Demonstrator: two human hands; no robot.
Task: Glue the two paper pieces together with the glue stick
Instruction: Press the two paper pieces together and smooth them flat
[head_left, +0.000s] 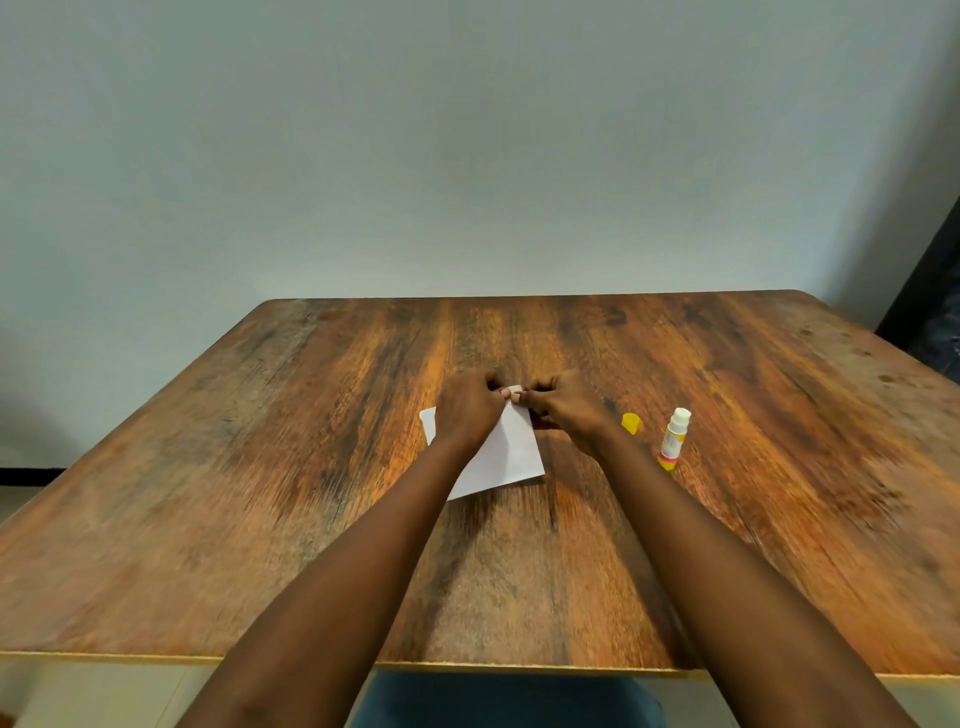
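**Both hands pinching the far edge of the paper**

Head view: we see the white paper (506, 457) lying on the wooden table (260, 467), roughly mid-table. We cannot tell whether it is one sheet or two stacked; a small corner shows left of the left wrist. Left hand (467, 408) rests on the paper's far left part, fingers curled together, tips pinching the far edge. Right hand (569, 405) sits just right of the paper's far corner, fingers (519, 397) bunched and pinching the same edge; the two hands' fingertips nearly touch. Right of the paper, past the right wrist, we see the yellow cap (630, 422) lying off on its own. Just right of the cap, the glue stick (674, 439) is uncapped, white end up, apart from both hands.
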